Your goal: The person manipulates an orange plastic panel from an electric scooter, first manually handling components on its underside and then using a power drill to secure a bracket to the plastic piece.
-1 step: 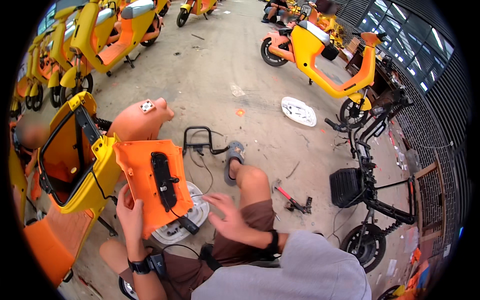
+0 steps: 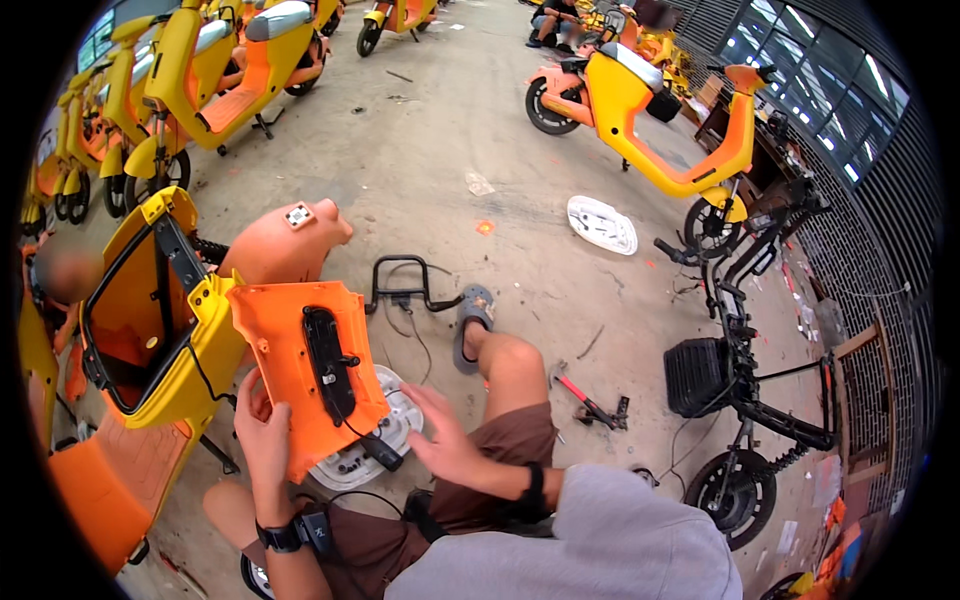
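My left hand (image 2: 263, 425) grips the left edge of an orange plastic scooter panel (image 2: 281, 340), which stands tilted over my lap. A long black fitting (image 2: 327, 360) is fixed to the panel's face. From it a thin cable runs down to a black cylindrical part (image 2: 379, 451) by the lower right edge. Beside that edge my right hand (image 2: 441, 437) is open, fingers apart and nothing visible in it. Partly hidden behind the panel lies a white plastic tray-like cover (image 2: 406, 415) with small dark parts in it.
A partly stripped yellow scooter body (image 2: 205, 335) stands close on my left. Ahead lies a black tubular frame (image 2: 376, 285). A red-handled hammer (image 2: 585, 399) and a white shell (image 2: 602, 224) are on the floor. A bare scooter frame (image 2: 735, 370) stands at right.
My right hand has shifted slightly left, nearer the panel, with its fingers raised. The left hand keeps its hold. The whole view has shifted slightly.
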The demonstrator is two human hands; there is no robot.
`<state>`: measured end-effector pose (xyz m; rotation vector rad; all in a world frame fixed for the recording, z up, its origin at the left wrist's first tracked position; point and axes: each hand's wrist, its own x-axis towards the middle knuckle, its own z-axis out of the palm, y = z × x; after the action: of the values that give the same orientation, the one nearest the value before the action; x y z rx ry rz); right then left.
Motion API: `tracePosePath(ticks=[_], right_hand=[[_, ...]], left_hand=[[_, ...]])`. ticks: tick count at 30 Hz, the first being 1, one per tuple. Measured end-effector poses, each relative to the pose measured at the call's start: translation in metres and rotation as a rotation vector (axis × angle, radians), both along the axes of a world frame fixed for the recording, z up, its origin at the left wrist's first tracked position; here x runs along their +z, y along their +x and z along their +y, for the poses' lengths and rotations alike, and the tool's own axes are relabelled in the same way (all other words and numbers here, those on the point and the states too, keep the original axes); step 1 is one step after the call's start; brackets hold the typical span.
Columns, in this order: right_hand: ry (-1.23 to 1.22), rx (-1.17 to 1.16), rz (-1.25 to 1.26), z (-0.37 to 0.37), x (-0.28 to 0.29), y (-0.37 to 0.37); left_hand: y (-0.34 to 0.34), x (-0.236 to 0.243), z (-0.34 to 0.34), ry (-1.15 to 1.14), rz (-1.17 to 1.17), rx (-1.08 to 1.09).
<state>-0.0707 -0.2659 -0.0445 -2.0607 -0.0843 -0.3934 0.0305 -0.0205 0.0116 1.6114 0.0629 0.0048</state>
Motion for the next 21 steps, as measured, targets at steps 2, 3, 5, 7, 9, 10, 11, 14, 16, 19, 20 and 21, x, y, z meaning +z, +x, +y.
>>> tracePosePath(ticks=[2, 3, 5, 7, 9, 10, 11, 14, 16, 19, 20, 21], right_hand=[[0.34, -0.001, 0.153, 0.038, -0.03, 0.017], [0.516, 0.015, 0.24, 0.055, -0.037, 0.022], [0.6, 0.035, 0.241, 0.078, -0.031, 0.024], [0.581, -0.008, 0.12, 0.095, -0.05, 0.018], [0.773, 0.049, 0.293, 0.097, -0.054, 0.005], [0.83, 0.082, 0.343, 0.093, -0.061, 0.001], [0.888, 0.113, 0.393, 0.09, -0.068, -0.002], [0.817, 0.143, 0.344, 0.093, -0.07, -0.007], [0.722, 0.166, 0.352, 0.089, -0.058, -0.002], [0.762, 0.118, 0.401, 0.084, -0.054, 0.002], [0.799, 0.112, 0.326, 0.083, -0.051, 0.003], [0.788, 0.109, 0.276, 0.081, -0.048, 0.004]], left_hand=[[-0.01, 0.02, -0.011, 0.036, -0.028, -0.034], [-0.011, 0.014, -0.003, 0.022, -0.012, -0.026], [-0.01, -0.006, 0.015, -0.028, 0.007, -0.005], [-0.016, -0.021, 0.018, 0.0, 0.0, 0.093], [-0.03, -0.024, 0.018, 0.002, -0.015, 0.164], [-0.031, -0.015, 0.015, -0.014, -0.042, 0.174], [-0.032, -0.012, 0.014, -0.028, -0.07, 0.183], [-0.035, -0.019, 0.018, -0.127, -0.129, 0.243], [-0.042, -0.005, 0.019, -0.137, -0.07, 0.228], [-0.051, -0.01, 0.014, -0.223, -0.134, 0.145], [-0.05, -0.008, 0.017, -0.209, -0.079, 0.093], [-0.048, -0.008, 0.02, -0.22, -0.027, 0.052]])
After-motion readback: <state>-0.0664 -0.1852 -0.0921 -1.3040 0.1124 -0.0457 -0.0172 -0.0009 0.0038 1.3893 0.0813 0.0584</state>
